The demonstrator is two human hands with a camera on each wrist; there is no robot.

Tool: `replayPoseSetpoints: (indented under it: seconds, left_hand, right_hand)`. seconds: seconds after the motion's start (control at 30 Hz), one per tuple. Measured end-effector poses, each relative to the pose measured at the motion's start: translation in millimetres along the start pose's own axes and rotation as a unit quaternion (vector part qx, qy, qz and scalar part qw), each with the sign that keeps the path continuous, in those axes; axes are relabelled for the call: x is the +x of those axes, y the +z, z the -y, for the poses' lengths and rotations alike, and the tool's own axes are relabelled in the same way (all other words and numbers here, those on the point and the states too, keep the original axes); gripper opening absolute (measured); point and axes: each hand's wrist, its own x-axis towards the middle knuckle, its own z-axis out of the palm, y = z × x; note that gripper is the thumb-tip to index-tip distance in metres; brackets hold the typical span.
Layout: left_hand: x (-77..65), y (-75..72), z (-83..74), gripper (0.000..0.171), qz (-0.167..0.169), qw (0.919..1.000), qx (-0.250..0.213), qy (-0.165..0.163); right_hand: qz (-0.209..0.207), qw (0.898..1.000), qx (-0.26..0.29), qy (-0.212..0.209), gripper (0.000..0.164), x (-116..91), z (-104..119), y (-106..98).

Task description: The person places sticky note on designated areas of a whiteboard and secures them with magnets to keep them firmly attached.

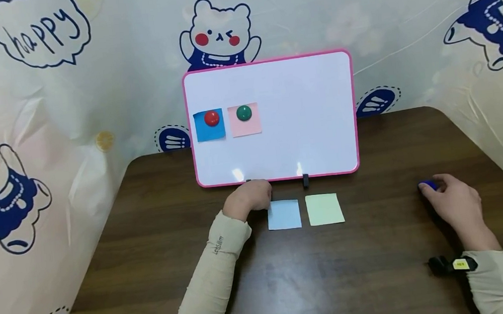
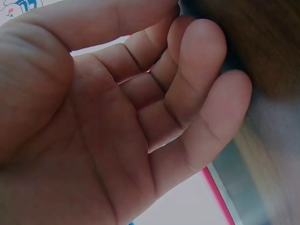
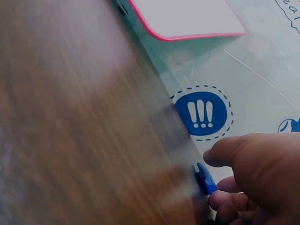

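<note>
A whiteboard (image 1: 302, 121) with a pink frame stands upright at the back of the table. At its lower edge, my left hand (image 1: 248, 197) has its thumb and fingers curled at the left black foot, which they mostly cover. My right hand (image 1: 458, 203) is over the table's right side and holds a small blue magnet (image 1: 428, 185) between thumb and fingers. In the right wrist view the same magnet (image 3: 205, 179) shows at the fingertips. A light blue sticky note (image 1: 284, 215) lies just beside the left hand, with a pale green note (image 1: 325, 209) to its right.
On the board, a red magnet (image 1: 212, 118) sits over a blue note (image 1: 210, 133) and a green magnet (image 1: 244, 112) over a pink note (image 1: 246, 128). The right black foot (image 1: 306, 181) juts from the board's lower edge. A printed curtain (image 1: 133, 62) hangs behind the table.
</note>
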Motion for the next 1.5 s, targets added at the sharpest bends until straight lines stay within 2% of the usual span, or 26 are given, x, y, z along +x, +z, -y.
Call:
replayPoseSetpoints:
  seconds: [0.23,0.33,0.47,0.6,0.9,1.13,1.3,1.5]
  left_hand:
    - [-1.9,0.1,0.6,0.010,0.006,0.9997,-0.025,-0.002]
    - [-1.5,-1.0,1.7,0.011,0.003,0.9995,-0.030,0.007]
    - [-1.3,-4.6,3.1,0.014,-0.015,0.9988,-0.037,0.030]
    - [-1.9,-8.8,4.8,0.014,-0.040,0.9964,-0.059,0.046]
    - [0.9,-14.3,11.8,0.010,-0.070,0.9907,-0.107,0.047]
    - [0.1,-19.5,13.3,0.010,-0.099,0.9860,-0.121,0.060]
    - [-0.4,-21.4,15.9,0.009,-0.128,0.9779,-0.149,0.072]
    - [1.4,-24.1,20.9,0.007,-0.163,0.9601,-0.210,0.087]
  right_hand:
    - [0.016,1.000,-0.020,-0.015,0.060,0,-2,0]
    - [0.029,0.999,-0.022,-0.032,0.057,-1,-4,-3]
    - [0.042,0.997,-0.023,-0.055,0.051,-2,-6,-7]
    - [0.048,0.997,-0.022,-0.053,0.051,-2,-7,-9]
    - [0.030,0.999,0.005,-0.039,0.054,-2,-7,-8]
    - [0.018,0.999,0.020,-0.039,0.055,-2,-7,-10]
    - [0.020,0.999,0.018,-0.036,0.054,-2,-6,-10]
    - [0.026,0.999,0.017,-0.033,0.055,-1,-5,-10]
